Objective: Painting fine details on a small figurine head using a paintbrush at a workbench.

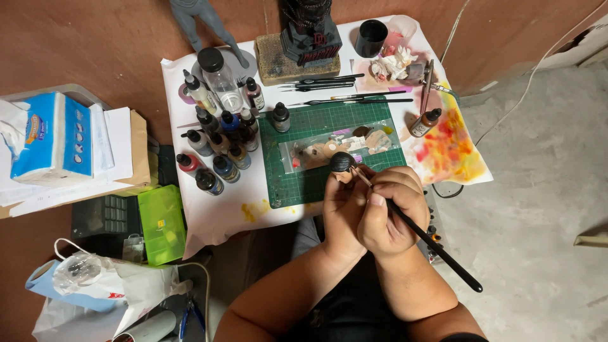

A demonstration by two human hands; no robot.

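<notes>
Head view, looking down on a work surface (209,215) covered with white paper.

Item 1. Left hand (342,212): grip closed around the base of a small figure head (342,162) with black hair, held upright just above the near edge of the green cutting mat (304,183).

Item 2. Right hand (387,215): grip pinched on one black-handled paintbrush (437,247), its tip touching the figure head on its right side; the handle runs back past the wrist.

Item 3. Clear plastic bag (342,147), one, lying on the mat; holds several small skin-toned and dark parts, too small to count.

Item 4. Dropper paint bottles (218,142), a cluster of roughly a dozen left of the mat, upright or leaning, dark caps; one more dropper bottle (281,118) stands on the mat's far-left corner, and one brown bottle (424,123) lies tilted on the stained paper to the right.

Item 5. Clear bottle (220,79), one, black cap, contents look colourless.

Item 6. Black cup (370,38), one, at the far edge; contents cannot be seen.

Item 7. Spare brushes (335,82), about five, laid beyond the mat.

Item 8. Green plastic box (162,223), one, lid shut, left of the surface.

Item 9. Tissue pack (54,138), one, blue and white, far left.

Item 10. Dark statue base (310,38), one, on a tan block.
</notes>
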